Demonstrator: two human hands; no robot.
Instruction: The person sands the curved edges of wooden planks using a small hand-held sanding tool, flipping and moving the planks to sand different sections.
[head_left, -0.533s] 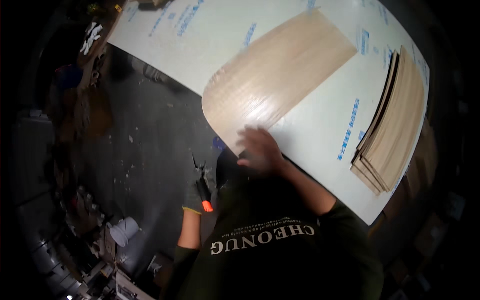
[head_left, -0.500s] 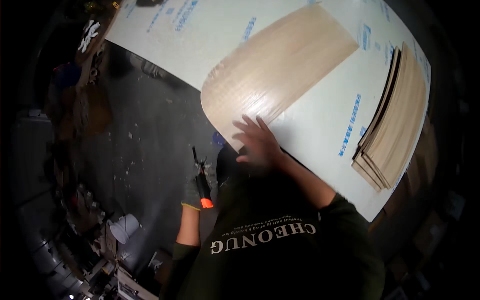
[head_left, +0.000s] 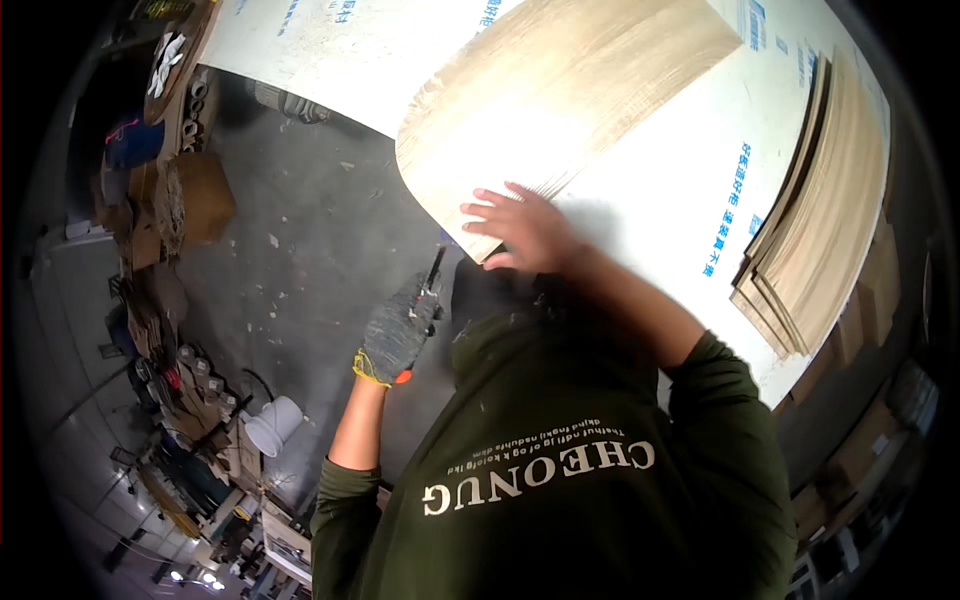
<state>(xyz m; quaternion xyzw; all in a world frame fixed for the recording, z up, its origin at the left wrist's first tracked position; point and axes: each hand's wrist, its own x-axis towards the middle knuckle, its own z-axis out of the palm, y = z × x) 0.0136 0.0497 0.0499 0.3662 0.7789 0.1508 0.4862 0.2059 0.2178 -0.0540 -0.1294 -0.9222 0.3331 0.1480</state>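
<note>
A wood-grain panel with a rounded left end lies across a white work surface marked with blue print. My bare right hand rests on the panel's near corner with fingers spread, the thumb by the edge. Off the surface's near left side, my left hand wears a grey knit glove with a yellow cuff. It is closed round a slim black tool with an orange end; its thin dark tip points up toward the panel's corner. The glove hides most of the handle, and I cannot make out the tool's kind.
Several curved wood-grain strips are stacked at the surface's right edge. Grey floor with small scraps lies to the left. A white bucket, a cardboard box and a white glove are farther left.
My left hand has risen and turned with the tool, bringing its tip nearer the panel's corner. My right hand still rests at that corner. The view has shifted slightly and brightened.
</note>
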